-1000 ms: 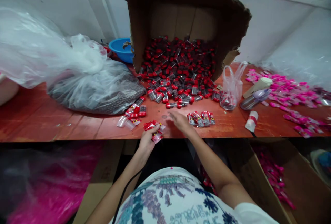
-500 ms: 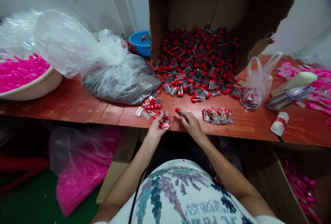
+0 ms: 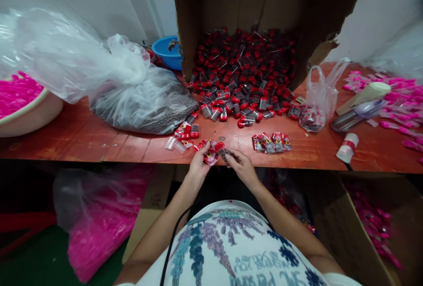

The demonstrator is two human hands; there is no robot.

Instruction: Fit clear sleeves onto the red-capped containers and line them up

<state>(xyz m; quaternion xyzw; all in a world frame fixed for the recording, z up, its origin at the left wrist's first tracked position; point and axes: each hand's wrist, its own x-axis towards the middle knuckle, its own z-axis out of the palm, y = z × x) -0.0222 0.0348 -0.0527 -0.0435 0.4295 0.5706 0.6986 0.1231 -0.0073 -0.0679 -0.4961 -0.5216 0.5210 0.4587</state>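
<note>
Red tabletop [image 3: 79,131], printed packets [image 3: 210,158], blurry shirt lettering [image 3: 261,263]

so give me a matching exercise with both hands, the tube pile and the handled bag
1. left hand
2. right hand
3. tube pile
4. handled bag

A. spilling from the cardboard box
B. holding a dark-filled tube
C. standing right of the packet row
D. holding red printed packaging

Pairs: 1-D, 2-B, 3-A, 4-C

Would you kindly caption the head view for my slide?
Left grip on red packets, right grip on a red-capped tube, before a box spilling similar tubes.
</note>
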